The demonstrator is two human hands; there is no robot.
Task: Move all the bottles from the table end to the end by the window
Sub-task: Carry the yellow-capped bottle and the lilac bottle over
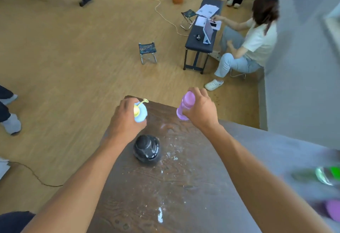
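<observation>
My left hand (125, 120) grips a light blue bottle (141, 113) with a yellow lid and strap, near the far left corner of the dark wooden table (165, 186). Over the far right part of that table end, my right hand (201, 109) grips a purple bottle (184, 106). A black bottle (147, 149) stands upright on the table just behind my left hand, apart from both hands. At the right edge, blurred, lie a clear bottle with a green cap (327, 174) and a purple object (333, 209).
Beyond the table end is wooden floor with a small folding stool (147, 51). A person (253, 43) sits at a black bench (201, 36) to the far right. A grey wall (303, 67) runs along the right. Another person's feet (11, 120) are at the left.
</observation>
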